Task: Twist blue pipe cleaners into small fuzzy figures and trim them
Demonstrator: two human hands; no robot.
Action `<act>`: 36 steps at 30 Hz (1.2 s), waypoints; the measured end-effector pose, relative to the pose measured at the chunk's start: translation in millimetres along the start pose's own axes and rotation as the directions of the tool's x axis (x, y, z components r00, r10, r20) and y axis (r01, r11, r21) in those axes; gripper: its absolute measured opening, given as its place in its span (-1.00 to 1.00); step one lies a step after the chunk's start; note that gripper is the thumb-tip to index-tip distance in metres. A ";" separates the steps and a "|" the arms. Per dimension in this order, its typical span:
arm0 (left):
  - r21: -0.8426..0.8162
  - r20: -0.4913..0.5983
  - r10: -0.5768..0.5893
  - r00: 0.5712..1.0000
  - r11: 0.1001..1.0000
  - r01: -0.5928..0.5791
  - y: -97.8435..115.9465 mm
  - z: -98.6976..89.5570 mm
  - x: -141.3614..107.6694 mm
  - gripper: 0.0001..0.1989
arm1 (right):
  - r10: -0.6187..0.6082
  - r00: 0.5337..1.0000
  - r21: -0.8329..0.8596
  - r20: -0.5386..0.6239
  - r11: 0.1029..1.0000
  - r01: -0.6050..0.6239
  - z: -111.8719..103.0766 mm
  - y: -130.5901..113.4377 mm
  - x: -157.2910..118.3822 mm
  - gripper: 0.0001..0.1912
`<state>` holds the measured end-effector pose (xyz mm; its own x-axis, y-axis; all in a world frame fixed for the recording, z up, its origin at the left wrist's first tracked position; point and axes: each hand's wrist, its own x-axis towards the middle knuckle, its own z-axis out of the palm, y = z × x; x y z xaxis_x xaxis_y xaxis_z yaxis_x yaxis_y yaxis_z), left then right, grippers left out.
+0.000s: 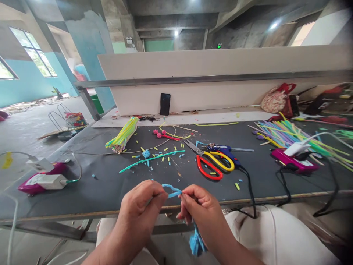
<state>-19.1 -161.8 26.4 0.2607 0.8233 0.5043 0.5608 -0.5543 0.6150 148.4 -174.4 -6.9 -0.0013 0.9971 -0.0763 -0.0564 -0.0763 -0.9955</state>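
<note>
Between my hands runs a bent blue pipe cleaner [172,192], held just above the table's front edge. My left hand [143,202] pinches one end of its loop. With thumb and forefinger, my right hand [200,206] grips the other end. A fluffy blue bunch [196,243] dangles below my right hand, apparently joined to the strand; the joint is hidden by the fingers. Beyond the hands lie scissors [212,162] with red and yellow handles, a teal pipe cleaner [151,161] and a small blue pompom-like ball [146,153].
A blue glue gun [226,151] rests behind the scissors, its black cord hanging over the front edge. Pipe cleaner bundles lie at left [122,135] and right [298,136]. Purple power strips [293,161] sit on both sides. A phone [164,104] leans against the back panel. Small clippings dot the table.
</note>
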 end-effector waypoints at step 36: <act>-0.059 0.741 0.100 0.664 0.995 -0.085 -8.9 -1.1 48.7 -0.86 | 0.188 0.828 -0.037 0.528 0.979 -0.199 -27.0 4.7 7.9 -0.63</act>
<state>-12.2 -117.0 46.1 0.8115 0.5820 -0.0523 0.4896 -0.6283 0.6046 175.1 -167.0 -13.7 -0.5390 0.8128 -0.2208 -0.0183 -0.2734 -0.9617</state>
